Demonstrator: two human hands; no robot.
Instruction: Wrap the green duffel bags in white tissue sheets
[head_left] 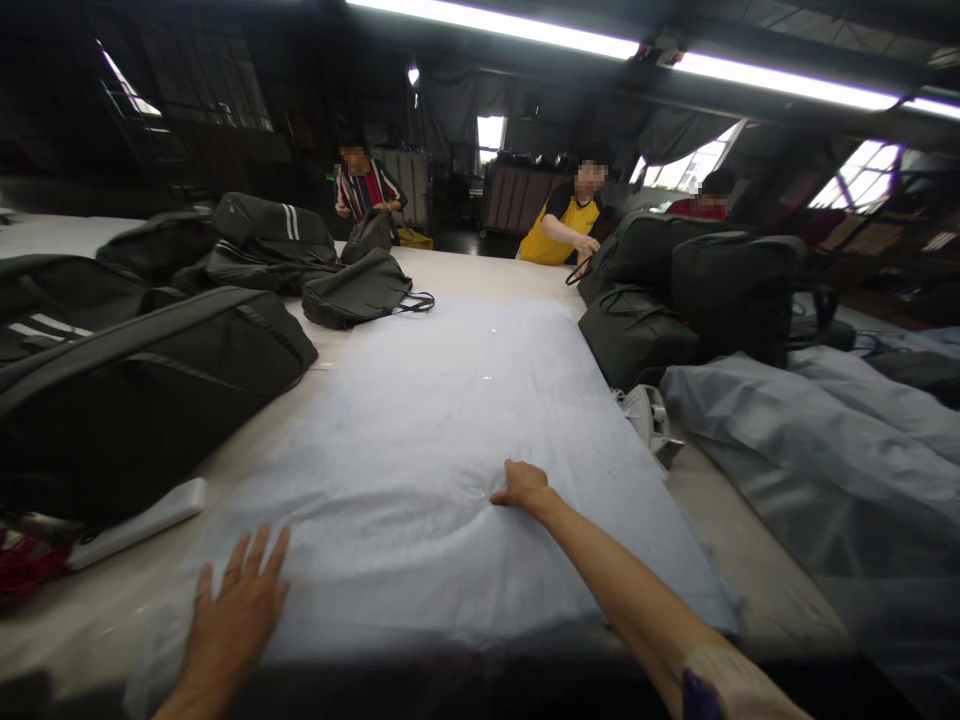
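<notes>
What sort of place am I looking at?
Probably a sewing workshop or bag factory: dark bags are piled on both sides of a long worktable, tube lights run overhead, and other people are at work beyond it.

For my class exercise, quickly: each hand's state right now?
Left hand: open, on the thin white sheet.
Right hand: curled on it; grip cannot be told.

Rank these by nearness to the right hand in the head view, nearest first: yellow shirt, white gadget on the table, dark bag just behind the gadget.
From the right hand:
1. White gadget, on the right side.
2. Dark bag, just beyond it, also right.
3. Yellow shirt, on a person across the table.
</notes>
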